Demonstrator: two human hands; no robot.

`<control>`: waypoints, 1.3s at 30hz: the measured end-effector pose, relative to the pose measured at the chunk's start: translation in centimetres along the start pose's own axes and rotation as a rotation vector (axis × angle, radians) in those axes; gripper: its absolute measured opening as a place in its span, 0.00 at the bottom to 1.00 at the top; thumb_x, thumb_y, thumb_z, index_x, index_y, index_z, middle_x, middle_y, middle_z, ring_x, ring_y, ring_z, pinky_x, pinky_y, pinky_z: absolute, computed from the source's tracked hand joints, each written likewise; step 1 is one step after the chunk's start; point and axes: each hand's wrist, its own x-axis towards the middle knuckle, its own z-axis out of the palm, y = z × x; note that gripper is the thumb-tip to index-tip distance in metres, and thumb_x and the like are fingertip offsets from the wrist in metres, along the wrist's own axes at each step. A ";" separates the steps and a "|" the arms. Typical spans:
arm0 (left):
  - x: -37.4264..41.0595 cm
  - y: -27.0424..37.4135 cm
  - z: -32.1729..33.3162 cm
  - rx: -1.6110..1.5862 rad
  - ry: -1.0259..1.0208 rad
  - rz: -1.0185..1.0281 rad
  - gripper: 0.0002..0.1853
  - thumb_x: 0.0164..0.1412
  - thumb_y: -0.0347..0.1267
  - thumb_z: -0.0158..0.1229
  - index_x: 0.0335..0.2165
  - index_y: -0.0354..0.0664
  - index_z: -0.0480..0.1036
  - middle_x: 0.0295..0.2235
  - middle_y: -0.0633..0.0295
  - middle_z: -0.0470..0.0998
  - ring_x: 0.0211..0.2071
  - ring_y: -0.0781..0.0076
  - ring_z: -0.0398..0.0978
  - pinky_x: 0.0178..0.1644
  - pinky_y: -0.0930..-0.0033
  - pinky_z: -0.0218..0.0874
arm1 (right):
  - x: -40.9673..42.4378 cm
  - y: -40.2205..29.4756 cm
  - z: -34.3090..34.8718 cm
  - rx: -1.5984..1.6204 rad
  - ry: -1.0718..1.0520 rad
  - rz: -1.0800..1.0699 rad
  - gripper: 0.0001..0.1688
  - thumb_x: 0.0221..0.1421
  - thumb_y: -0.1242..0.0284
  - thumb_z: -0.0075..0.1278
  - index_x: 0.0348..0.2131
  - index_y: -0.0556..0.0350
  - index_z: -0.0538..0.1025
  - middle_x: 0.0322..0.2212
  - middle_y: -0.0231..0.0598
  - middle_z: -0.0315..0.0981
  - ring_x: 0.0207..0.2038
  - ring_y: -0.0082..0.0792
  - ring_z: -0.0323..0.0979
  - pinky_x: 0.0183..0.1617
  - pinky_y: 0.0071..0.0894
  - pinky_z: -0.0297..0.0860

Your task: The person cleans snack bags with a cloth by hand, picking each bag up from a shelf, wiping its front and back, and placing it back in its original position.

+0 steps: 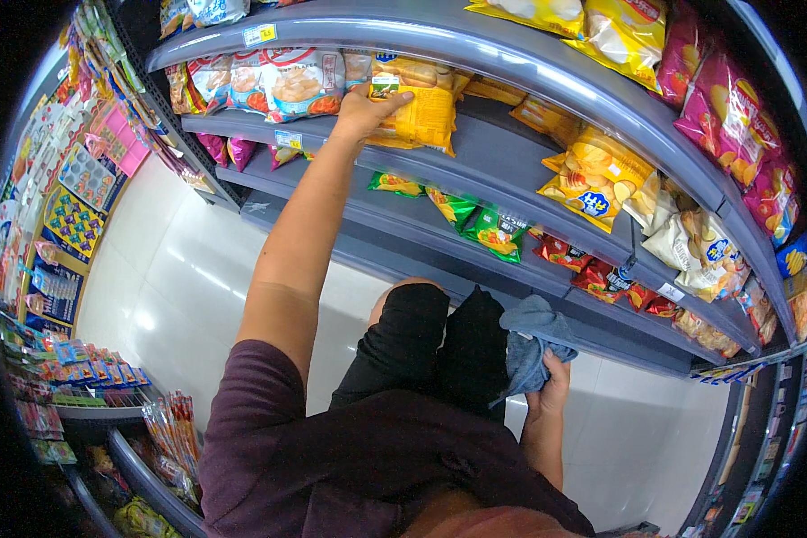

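My left hand (364, 116) reaches to the upper middle shelf and rests on a yellow snack bag (420, 101), thumb across its front and fingers at its left edge. The bag stands at the shelf's front, right of white and red bags of shrimp flakes (302, 81). Low in front of my body, my right hand (553, 380) holds a blue-grey cloth (534, 336), bunched beside my knee. More yellow chip bags (595, 176) lie farther right on that shelf.
Grey metal shelves (484, 158) curve across the front. Green bags (494, 232) and red bags (602, 279) lie on a lower shelf, yellow bags (622, 33) on the top one. Racks of small packets (94, 366) stand at left. White tiled floor (175, 269) shows below.
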 end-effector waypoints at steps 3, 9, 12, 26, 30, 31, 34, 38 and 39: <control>-0.2 0.1 -0.2 -0.015 -0.016 -0.031 0.40 0.50 0.44 0.75 0.52 0.28 0.69 0.43 0.51 0.79 0.42 0.66 0.79 0.45 0.68 0.72 | -0.5 -0.4 0.3 -0.012 -0.014 0.036 0.48 0.48 0.76 0.56 0.66 0.61 0.56 0.56 0.52 0.66 0.57 0.50 0.68 0.63 0.48 0.65; -2.4 1.7 -0.1 -0.342 0.047 0.057 0.42 0.51 0.42 0.75 0.56 0.30 0.65 0.44 0.54 0.78 0.42 0.68 0.78 0.47 0.67 0.71 | -0.9 -0.4 0.6 -0.044 -0.034 0.057 0.53 0.46 0.75 0.58 0.68 0.59 0.54 0.58 0.52 0.64 0.59 0.50 0.66 0.64 0.47 0.64; -3.2 2.1 -0.7 -0.410 -0.034 -0.054 0.40 0.53 0.41 0.73 0.56 0.31 0.63 0.46 0.53 0.77 0.44 0.66 0.79 0.48 0.64 0.72 | -0.7 -0.5 0.6 -0.041 -0.047 0.065 0.53 0.46 0.75 0.58 0.68 0.58 0.53 0.58 0.52 0.63 0.59 0.50 0.66 0.64 0.48 0.63; -28.7 -6.9 5.0 -0.500 -0.311 -0.528 0.50 0.47 0.26 0.76 0.64 0.39 0.56 0.51 0.61 0.73 0.49 0.70 0.73 0.51 0.70 0.69 | 0.2 -1.1 4.6 -0.184 -0.142 -0.112 0.43 0.54 0.74 0.57 0.65 0.61 0.59 0.58 0.49 0.65 0.60 0.42 0.66 0.66 0.42 0.60; -32.5 -8.9 5.8 -0.464 -0.396 -0.589 0.52 0.46 0.28 0.76 0.65 0.40 0.54 0.53 0.60 0.71 0.52 0.70 0.71 0.53 0.67 0.68 | 1.0 0.0 5.1 -0.664 -0.277 -0.202 0.42 0.50 0.78 0.62 0.63 0.56 0.65 0.56 0.46 0.68 0.59 0.39 0.67 0.65 0.38 0.60; -32.9 -8.6 5.7 -0.451 -0.417 -0.630 0.52 0.46 0.29 0.77 0.65 0.39 0.54 0.53 0.59 0.71 0.53 0.69 0.71 0.54 0.67 0.67 | 1.2 0.6 4.7 -0.746 -0.315 -0.246 0.42 0.50 0.78 0.63 0.62 0.56 0.65 0.56 0.46 0.69 0.59 0.39 0.67 0.64 0.38 0.60; -33.5 -9.1 5.3 -0.571 -0.404 -0.687 0.40 0.61 0.38 0.65 0.65 0.39 0.55 0.55 0.59 0.68 0.55 0.66 0.69 0.60 0.64 0.61 | 1.2 1.9 4.0 -0.931 -0.446 -0.318 0.40 0.50 0.82 0.62 0.62 0.60 0.66 0.59 0.42 0.66 0.62 0.36 0.64 0.66 0.36 0.58; -33.4 -12.7 4.7 -0.502 -0.373 -0.582 0.31 0.69 0.43 0.55 0.62 0.38 0.61 0.58 0.57 0.63 0.59 0.67 0.63 0.64 0.63 0.54 | 0.6 2.2 3.8 -0.843 -0.425 -0.284 0.41 0.49 0.81 0.63 0.61 0.59 0.67 0.58 0.44 0.67 0.61 0.37 0.65 0.66 0.37 0.58; -33.2 -12.1 4.8 -0.539 -0.389 -0.593 0.30 0.69 0.42 0.55 0.61 0.37 0.61 0.58 0.57 0.62 0.59 0.67 0.63 0.65 0.63 0.53 | 0.5 2.1 3.9 -0.849 -0.419 -0.302 0.41 0.48 0.80 0.63 0.61 0.59 0.67 0.57 0.44 0.69 0.59 0.37 0.66 0.65 0.37 0.59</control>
